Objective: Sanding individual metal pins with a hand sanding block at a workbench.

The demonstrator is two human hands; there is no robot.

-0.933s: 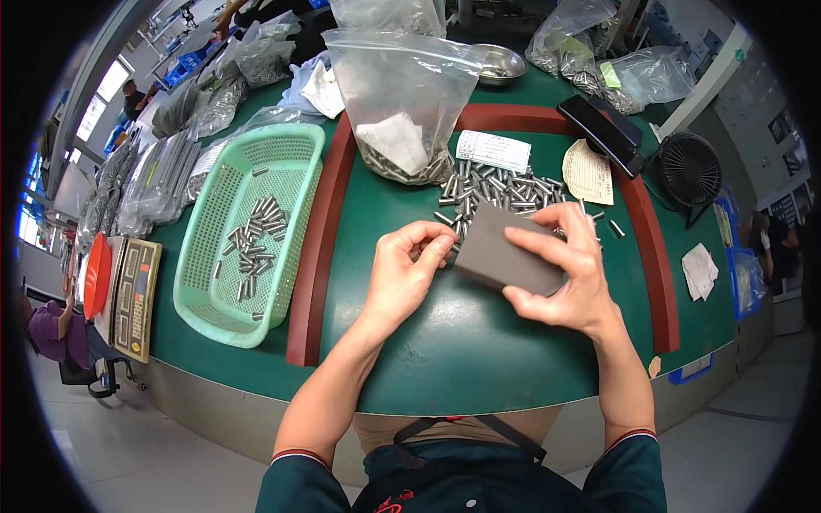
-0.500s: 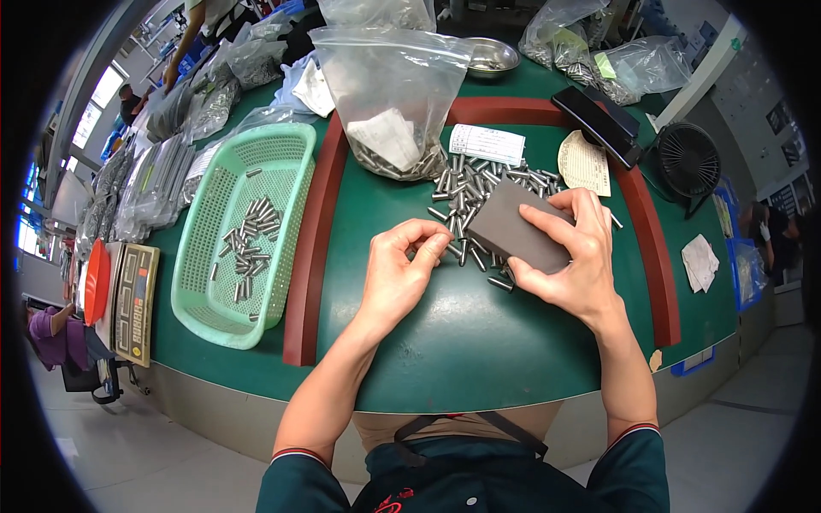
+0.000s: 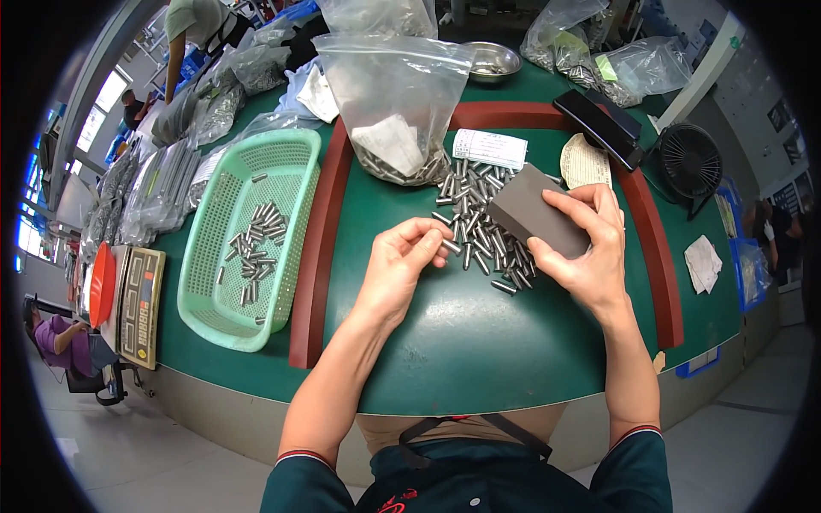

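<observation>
Left hand (image 3: 398,261) pinches one metal pin (image 3: 451,247) between thumb and fingertips, left of the loose pin pile (image 3: 480,235); right hand (image 3: 596,244) grips a dark grey block (image 3: 537,209) thumb-to-fingers over the pile's right side. White printed slip (image 3: 490,149) behind pile, tan tag (image 3: 585,162) to its right, print too small to read.

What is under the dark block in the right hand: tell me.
Past the left and lower edges of the dark block, metal pins lie on the green tabletop. Whatever is directly beneath the block and the right hand is covered.
</observation>
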